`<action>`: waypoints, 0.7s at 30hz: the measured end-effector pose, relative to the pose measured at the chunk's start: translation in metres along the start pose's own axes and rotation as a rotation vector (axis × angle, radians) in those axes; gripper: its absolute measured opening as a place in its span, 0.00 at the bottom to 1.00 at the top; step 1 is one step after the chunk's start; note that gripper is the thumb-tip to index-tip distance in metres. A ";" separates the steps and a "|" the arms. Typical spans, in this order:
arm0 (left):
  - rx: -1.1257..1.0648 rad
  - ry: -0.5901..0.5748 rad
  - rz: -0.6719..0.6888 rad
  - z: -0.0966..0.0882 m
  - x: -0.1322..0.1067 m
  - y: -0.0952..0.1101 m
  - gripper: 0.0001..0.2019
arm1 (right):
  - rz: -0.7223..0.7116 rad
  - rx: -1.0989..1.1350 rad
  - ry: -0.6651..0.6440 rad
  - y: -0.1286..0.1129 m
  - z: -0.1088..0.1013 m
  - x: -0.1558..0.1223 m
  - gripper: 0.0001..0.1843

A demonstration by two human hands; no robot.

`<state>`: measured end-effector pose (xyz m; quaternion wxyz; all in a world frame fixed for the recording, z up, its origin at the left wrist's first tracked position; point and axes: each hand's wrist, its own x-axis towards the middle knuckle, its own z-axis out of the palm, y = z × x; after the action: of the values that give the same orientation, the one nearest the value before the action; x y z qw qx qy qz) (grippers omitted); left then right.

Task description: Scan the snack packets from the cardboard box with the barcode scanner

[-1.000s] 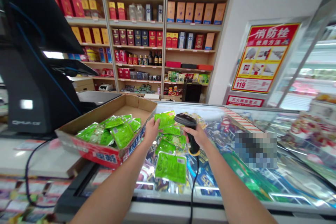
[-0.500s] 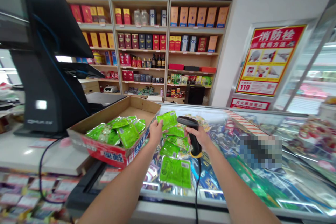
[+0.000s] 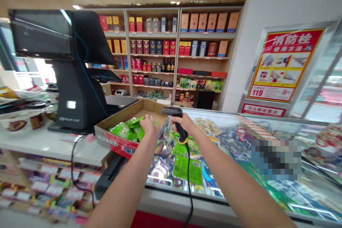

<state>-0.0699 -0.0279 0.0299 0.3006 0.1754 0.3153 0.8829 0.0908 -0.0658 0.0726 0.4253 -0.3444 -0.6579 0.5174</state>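
Observation:
My left hand (image 3: 149,125) is over the open cardboard box (image 3: 105,136), its fingers closed on a shiny green snack packet (image 3: 139,130) that they partly cover. Other green packets (image 3: 121,131) lie in a heap in the box beside it. In my right hand (image 3: 184,123) is a black barcode scanner (image 3: 179,125), gripped by its handle, head pointing left toward the box. Its cable hangs down over the counter's front edge. Below the scanner, a flat green packet (image 3: 187,169) rests on the glass counter top, with more green packets partly hidden behind the scanner.
A black checkout terminal (image 3: 77,89) stands on the white counter (image 3: 82,149) to the left, its cable looping down in front. The glass display counter (image 3: 227,171) stretches right, with colourful packages visible. Shelves (image 3: 177,46) of boxes and bottles line the back wall.
My left hand has moved left from above the glass counter to over the box. The scanner in my right hand has shifted left, and the view has turned left.

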 end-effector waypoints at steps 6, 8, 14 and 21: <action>0.090 -0.129 -0.026 -0.009 -0.034 0.001 0.04 | 0.011 -0.002 0.066 0.007 -0.005 -0.010 0.10; 0.305 -0.465 0.049 -0.015 -0.060 0.002 0.07 | 0.017 0.002 0.107 0.010 -0.018 -0.019 0.10; 1.226 -1.590 0.400 -0.051 -0.123 0.011 0.23 | 0.056 0.011 0.240 0.029 -0.069 -0.041 0.10; 1.680 -1.484 0.644 -0.061 -0.144 0.010 0.31 | 0.054 0.145 0.311 0.056 -0.096 -0.051 0.12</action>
<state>0.0042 -0.1541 -0.0256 -0.0376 0.8645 0.4885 0.1125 0.2004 -0.0613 0.0177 0.5317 -0.4065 -0.5354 0.5152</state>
